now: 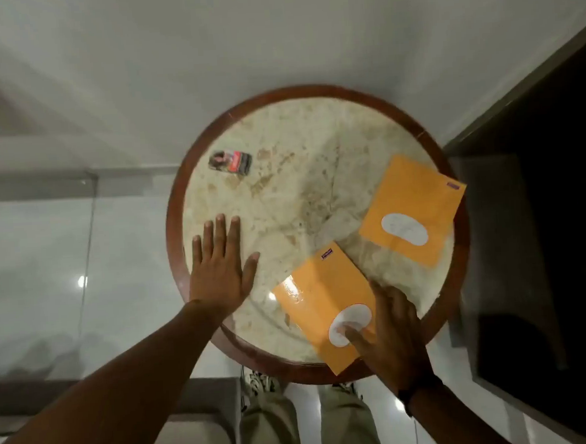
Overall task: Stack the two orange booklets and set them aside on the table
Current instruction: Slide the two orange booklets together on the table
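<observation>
1. Lying flat on the round table (177, 208) are two orange booklets, apart from each other and not stacked.
2. Near booklet (318, 295): at the near right of the tabletop, tilted, its near corner reaching over the wooden rim. It carries one white oval label toward its near end and one small dark sticker at its far corner. A glare patch shows on its left edge.
3. Far booklet (411, 194): at the right of the tabletop, farther off, also tilted, its right corner projecting past the rim. It carries one white oval label and one small dark sticker at its right corner.
4. Right hand (393, 335): fingers extended, not clenched; the thumb presses on the white oval of the near booklet, and the remaining fingers lie along its right edge. Whether any finger is under the edge cannot be told. One dark band is on the wrist.
5. Left hand (220, 264): fingers spread and released, palm down at the left of the tabletop, grasping nothing, well apart from both booklets.
6. One small printed packet (230, 162) lies at the far left of the tabletop, apart from everything else.
7. Two trouser legs (269, 425) and shoes show below the near rim.
</observation>
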